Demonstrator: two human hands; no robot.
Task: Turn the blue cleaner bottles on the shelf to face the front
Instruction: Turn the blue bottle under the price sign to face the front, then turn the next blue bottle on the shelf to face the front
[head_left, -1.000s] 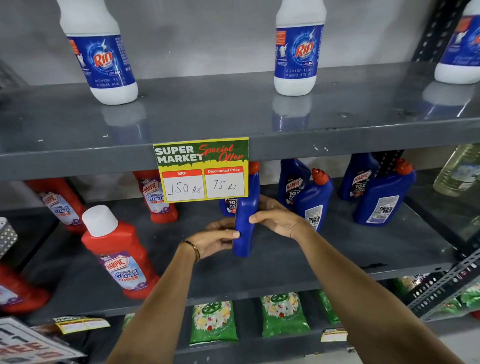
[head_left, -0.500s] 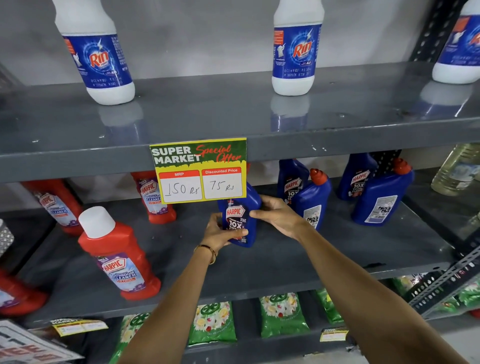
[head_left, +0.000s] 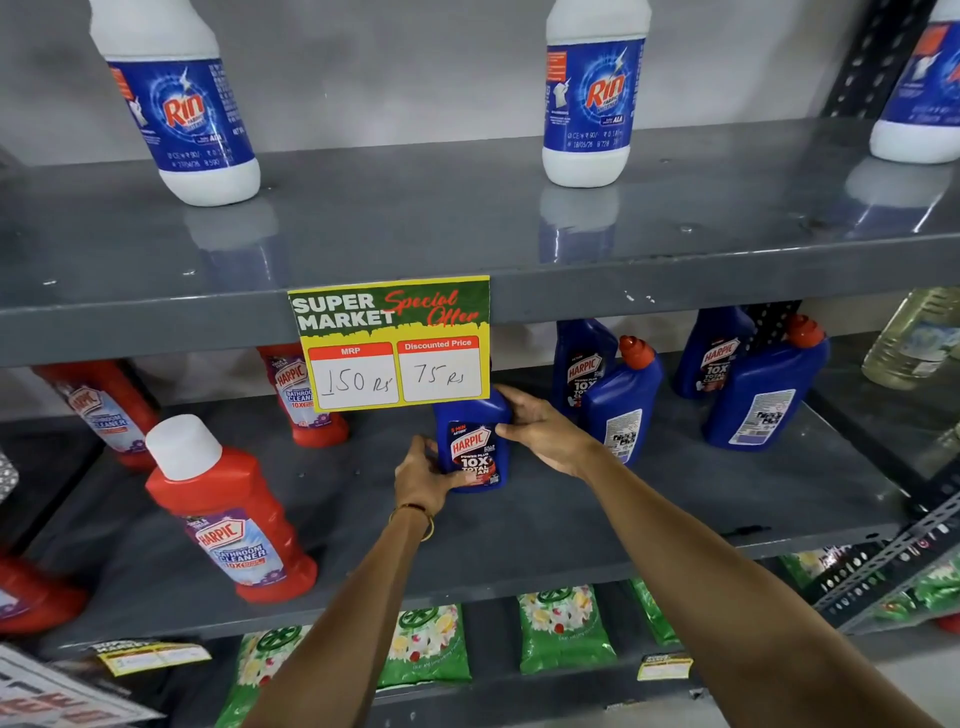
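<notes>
A blue Harpic cleaner bottle stands on the middle shelf with its front label toward me; its top is hidden behind the price sign. My left hand grips its lower left side and my right hand holds its right side. Further right, a blue bottle and another blue bottle show their white back labels. Behind them, two blue bottles show front labels.
A yellow "Super Market" price sign hangs from the upper shelf edge. Red Harpic bottles stand at the left. White Rin bottles sit on the top shelf. Green packets lie below. A clear bottle is at the far right.
The held blue bottle has been turned from side-on to label-forward and pushed back onto the shelf under the sign. Both hands followed it and stay on it.
</notes>
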